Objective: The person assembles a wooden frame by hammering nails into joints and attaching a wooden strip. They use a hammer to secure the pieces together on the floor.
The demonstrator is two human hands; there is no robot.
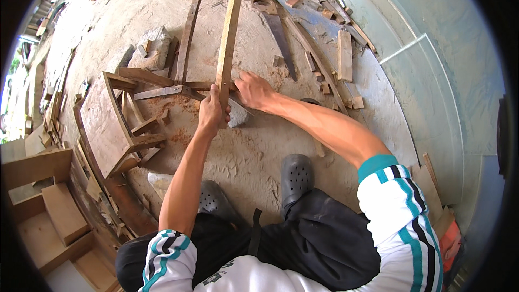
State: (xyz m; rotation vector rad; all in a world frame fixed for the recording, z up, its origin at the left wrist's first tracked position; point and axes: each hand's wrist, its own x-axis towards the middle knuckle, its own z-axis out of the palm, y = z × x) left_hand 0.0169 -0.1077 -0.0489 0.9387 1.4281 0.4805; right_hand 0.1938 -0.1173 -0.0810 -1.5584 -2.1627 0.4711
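Note:
My left hand (212, 109) is closed around the lower part of a long, light wooden bar (231, 27), which runs away from me toward the top of the view. Beside it, my right hand (254, 91) is curled into a fist at the end of a short wooden crosspiece (201, 85); what its fingers hold is hidden. A thin, pale, pointed strip (241, 106) shows just below that fist. A second, darker wooden bar (192, 30) runs along the left of the light one and meets the crosspiece. Left of my hands lies a grey, flat-faced strip (158, 92).
A wooden stool-like frame (114, 124) lies on its side at left. Beyond my right hand rests a handsaw (278, 38) among wood offcuts (345, 55). Glass-like sheets (432, 75) lie at right. An open wooden box (40, 205) stands at lower left.

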